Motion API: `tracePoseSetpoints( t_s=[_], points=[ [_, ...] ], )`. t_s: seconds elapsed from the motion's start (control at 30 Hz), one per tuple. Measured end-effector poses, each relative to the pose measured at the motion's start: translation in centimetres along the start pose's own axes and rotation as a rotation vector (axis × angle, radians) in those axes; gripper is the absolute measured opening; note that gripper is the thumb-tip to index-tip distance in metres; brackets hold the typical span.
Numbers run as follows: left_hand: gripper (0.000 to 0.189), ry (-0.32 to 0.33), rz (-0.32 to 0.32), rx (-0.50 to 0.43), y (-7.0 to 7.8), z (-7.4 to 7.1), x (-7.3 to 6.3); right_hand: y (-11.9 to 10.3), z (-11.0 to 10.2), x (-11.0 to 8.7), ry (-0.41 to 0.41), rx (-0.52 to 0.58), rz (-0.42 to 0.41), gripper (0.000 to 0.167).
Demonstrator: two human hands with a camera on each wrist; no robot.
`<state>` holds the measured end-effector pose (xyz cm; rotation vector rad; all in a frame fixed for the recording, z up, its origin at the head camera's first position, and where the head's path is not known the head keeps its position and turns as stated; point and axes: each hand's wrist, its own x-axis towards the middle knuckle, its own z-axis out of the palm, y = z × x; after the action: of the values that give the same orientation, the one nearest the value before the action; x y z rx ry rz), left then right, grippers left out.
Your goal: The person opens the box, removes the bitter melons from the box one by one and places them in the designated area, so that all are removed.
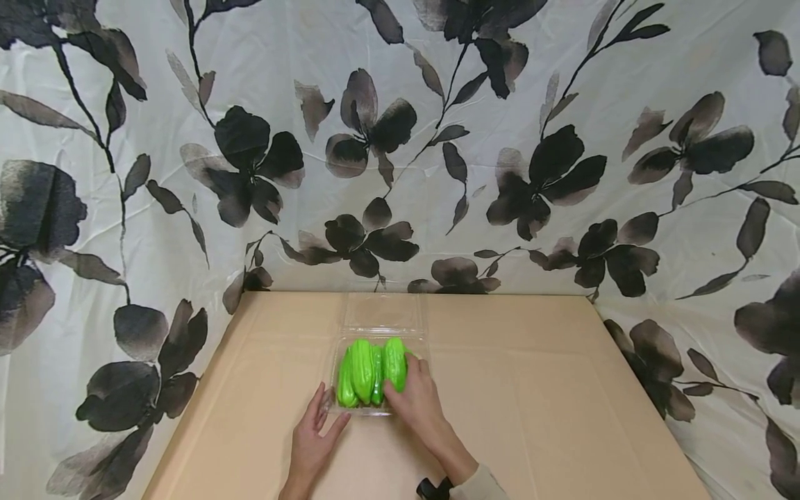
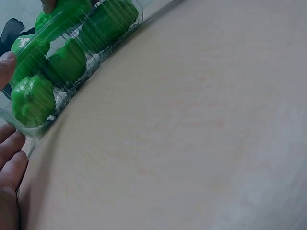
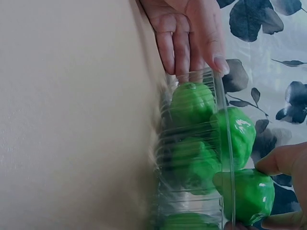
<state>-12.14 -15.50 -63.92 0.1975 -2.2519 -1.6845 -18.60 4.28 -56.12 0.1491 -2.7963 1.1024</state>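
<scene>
A clear plastic clamshell box (image 1: 357,411) holds several long, ribbed, glossy green peppers (image 1: 362,371). Thumb and fingers of my right hand (image 1: 420,399) pinch the rightmost green pepper (image 1: 394,362), which stands higher than the others. In the right wrist view this pepper (image 3: 249,196) rises above the box rim between thumb and fingers. At the near left corner of the box is my left hand (image 1: 312,439), fingers extended along the outer wall and thumb apart from them. The left wrist view has its fingers (image 2: 10,152) close to the box's lower edge.
The box's transparent lid (image 1: 384,312) lies folded back on its far side. Tan board (image 1: 519,389) covers the work surface. A white cloth with dark flowers (image 1: 387,201) hangs behind it and down both sides. A black band (image 1: 434,489) is on the right wrist.
</scene>
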Motion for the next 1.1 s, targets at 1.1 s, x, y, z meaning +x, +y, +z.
tracePoseSetpoints(
  t_s=[1.1],
  points=[
    [0.078,-0.006,0.007,0.017,3.4,-0.6,-0.7,3.1,-4.4,-0.2,0.185,0.111,0.045,0.059]
  ],
)
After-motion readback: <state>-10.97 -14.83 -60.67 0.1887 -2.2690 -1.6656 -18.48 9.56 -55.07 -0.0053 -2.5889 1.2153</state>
